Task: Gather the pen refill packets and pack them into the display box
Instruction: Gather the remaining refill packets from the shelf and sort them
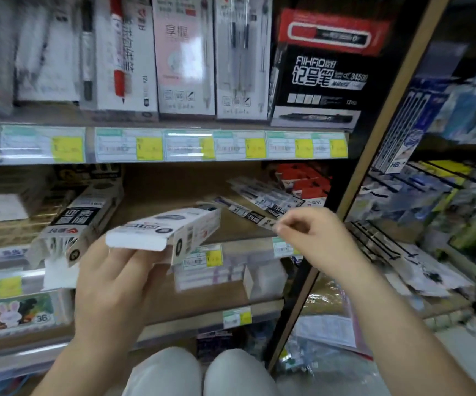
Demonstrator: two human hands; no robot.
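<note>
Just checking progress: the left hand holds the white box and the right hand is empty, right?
Not quite. The left hand holds the white box, but the right hand isn't empty: the head view shows it pinching the end of a refill packet.

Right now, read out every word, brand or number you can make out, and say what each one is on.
"AIHAO", "记号笔", "34500": black marker box, top shelf.
"享握": pink pen box.
"36": rabbit picture box, lower left.
"HB": blue packet, right rack.
Too blurred: price labels, the display box the left hand holds, the refill packet the right hand pinches.
</note>
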